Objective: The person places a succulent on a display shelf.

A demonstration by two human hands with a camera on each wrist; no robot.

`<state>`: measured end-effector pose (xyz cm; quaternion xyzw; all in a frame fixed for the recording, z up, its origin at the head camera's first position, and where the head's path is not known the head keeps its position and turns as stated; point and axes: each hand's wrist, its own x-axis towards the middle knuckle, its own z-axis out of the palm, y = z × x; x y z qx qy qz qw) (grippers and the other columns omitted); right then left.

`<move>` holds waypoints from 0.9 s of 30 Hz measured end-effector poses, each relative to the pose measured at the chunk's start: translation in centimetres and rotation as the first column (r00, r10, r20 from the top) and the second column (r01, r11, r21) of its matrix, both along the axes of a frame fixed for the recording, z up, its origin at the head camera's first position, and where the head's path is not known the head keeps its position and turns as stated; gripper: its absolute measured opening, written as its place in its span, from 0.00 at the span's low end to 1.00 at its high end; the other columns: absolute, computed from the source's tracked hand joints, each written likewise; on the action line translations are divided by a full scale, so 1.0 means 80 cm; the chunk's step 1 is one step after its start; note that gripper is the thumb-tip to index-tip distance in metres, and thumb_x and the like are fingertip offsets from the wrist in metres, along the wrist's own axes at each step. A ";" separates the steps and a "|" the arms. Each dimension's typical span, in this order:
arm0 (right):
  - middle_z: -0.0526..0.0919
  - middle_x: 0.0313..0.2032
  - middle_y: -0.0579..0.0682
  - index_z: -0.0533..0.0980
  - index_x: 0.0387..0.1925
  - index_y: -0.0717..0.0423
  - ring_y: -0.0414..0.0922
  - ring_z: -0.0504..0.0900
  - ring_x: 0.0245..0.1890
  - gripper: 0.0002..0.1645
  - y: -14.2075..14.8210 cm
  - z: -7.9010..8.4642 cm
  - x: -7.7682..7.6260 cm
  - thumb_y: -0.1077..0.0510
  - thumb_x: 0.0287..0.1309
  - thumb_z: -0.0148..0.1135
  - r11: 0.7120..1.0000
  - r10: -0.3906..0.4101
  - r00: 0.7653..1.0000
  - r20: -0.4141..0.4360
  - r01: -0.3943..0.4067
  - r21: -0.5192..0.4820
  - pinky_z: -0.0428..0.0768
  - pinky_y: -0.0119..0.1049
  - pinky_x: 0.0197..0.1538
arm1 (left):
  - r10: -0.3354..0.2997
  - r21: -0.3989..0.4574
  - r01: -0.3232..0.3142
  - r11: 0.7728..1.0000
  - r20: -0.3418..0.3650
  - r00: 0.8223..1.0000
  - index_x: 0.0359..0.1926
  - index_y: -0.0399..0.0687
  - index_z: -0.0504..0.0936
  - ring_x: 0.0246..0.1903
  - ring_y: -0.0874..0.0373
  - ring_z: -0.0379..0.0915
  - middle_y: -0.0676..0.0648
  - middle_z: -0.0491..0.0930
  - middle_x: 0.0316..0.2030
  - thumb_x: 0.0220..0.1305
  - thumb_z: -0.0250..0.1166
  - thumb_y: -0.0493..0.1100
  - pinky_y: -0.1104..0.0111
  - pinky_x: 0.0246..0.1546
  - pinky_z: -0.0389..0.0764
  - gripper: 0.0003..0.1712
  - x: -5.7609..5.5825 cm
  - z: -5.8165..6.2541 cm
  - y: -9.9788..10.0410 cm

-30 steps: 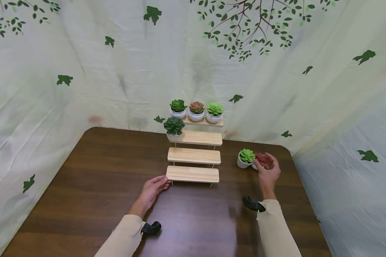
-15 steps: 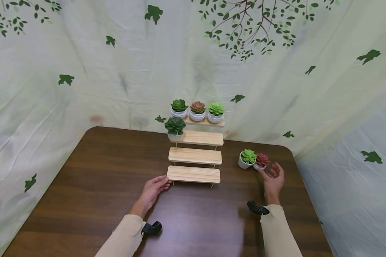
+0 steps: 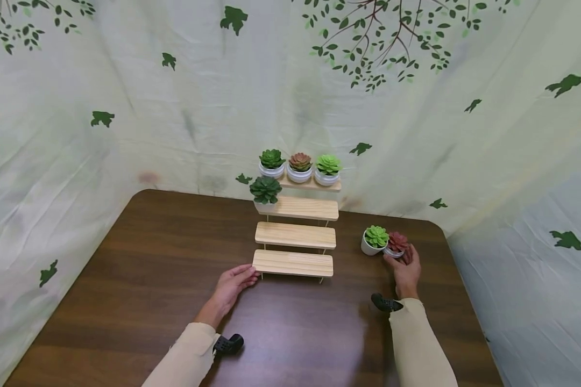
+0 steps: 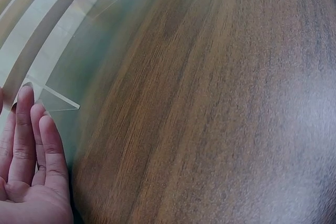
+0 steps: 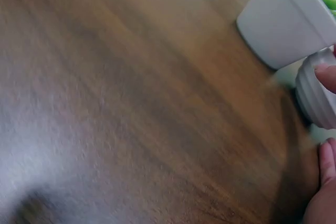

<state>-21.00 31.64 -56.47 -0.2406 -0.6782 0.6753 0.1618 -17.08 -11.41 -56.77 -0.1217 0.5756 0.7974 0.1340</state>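
Note:
My left hand [image 3: 229, 288] is at the left end of the lowest step of a wooden tiered display stand [image 3: 292, 263], pinching it between thumb and fingers. In the left wrist view its fingers [image 4: 52, 150] reach up beside a clear support. On the right, my right hand [image 3: 406, 273] grips the ribbed white pot of a red artificial succulent [image 3: 397, 242] that stands on the table. The right wrist view has the thumb on that ribbed pot [image 5: 315, 95]. A light-green succulent [image 3: 376, 236] in a smooth white pot stands right beside it.
Three potted succulents [image 3: 299, 162] line the stand's top step. A dark-green one [image 3: 265, 189] occupies the left end of the step below. The brown wooden table [image 3: 174, 242] backs onto a leaf-printed cloth [image 3: 189, 118].
My right hand first drew back from the red succulent, then came in again and closed around its pot. My left hand stays at the stand.

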 end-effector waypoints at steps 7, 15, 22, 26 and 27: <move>0.65 0.60 0.59 0.57 0.63 0.61 0.50 0.64 0.58 0.44 0.001 0.003 -0.012 0.70 0.44 0.66 0.996 0.015 0.996 0.085 -0.022 0.083 0.68 0.39 0.59 | 0.011 -0.001 -0.011 1.000 -0.013 1.000 0.44 0.31 0.75 0.30 0.60 0.77 0.51 0.82 0.27 0.60 0.59 0.35 0.72 0.35 0.78 0.12 0.000 0.001 -0.003; 0.69 0.56 0.59 0.62 0.59 0.63 0.48 0.68 0.53 0.38 0.002 0.002 -0.015 0.70 0.45 0.65 0.990 0.010 0.993 0.121 -0.027 0.139 0.72 0.35 0.53 | 0.012 -0.021 -0.013 1.000 -0.011 1.000 0.45 0.30 0.74 0.31 0.59 0.77 0.48 0.82 0.29 0.60 0.59 0.35 0.71 0.36 0.78 0.13 0.000 0.001 -0.002; 0.70 0.55 0.60 0.62 0.59 0.64 0.50 0.68 0.54 0.40 0.004 0.000 -0.009 0.67 0.43 0.69 0.985 -0.011 0.993 0.121 -0.010 0.172 0.70 0.35 0.52 | -0.002 -0.006 0.002 1.000 -0.019 1.000 0.45 0.30 0.74 0.31 0.60 0.77 0.50 0.82 0.28 0.61 0.59 0.35 0.71 0.36 0.78 0.14 0.002 0.002 -0.003; 0.71 0.54 0.59 0.63 0.57 0.64 0.48 0.70 0.53 0.38 0.004 -0.004 -0.007 0.69 0.41 0.69 0.985 -0.032 0.993 0.111 0.012 0.171 0.71 0.27 0.46 | 0.002 -0.005 -0.003 1.000 -0.023 1.000 0.45 0.30 0.74 0.30 0.60 0.77 0.50 0.82 0.28 0.60 0.59 0.35 0.71 0.36 0.78 0.14 0.002 0.001 -0.002; 0.72 0.53 0.59 0.63 0.56 0.64 0.47 0.70 0.52 0.38 0.004 -0.004 -0.006 0.69 0.41 0.69 0.986 -0.036 0.994 0.107 0.018 0.167 0.70 0.24 0.44 | 0.004 -0.006 -0.005 1.000 -0.023 1.000 0.45 0.29 0.74 0.30 0.60 0.77 0.49 0.82 0.28 0.60 0.59 0.35 0.71 0.36 0.78 0.14 0.002 0.001 -0.002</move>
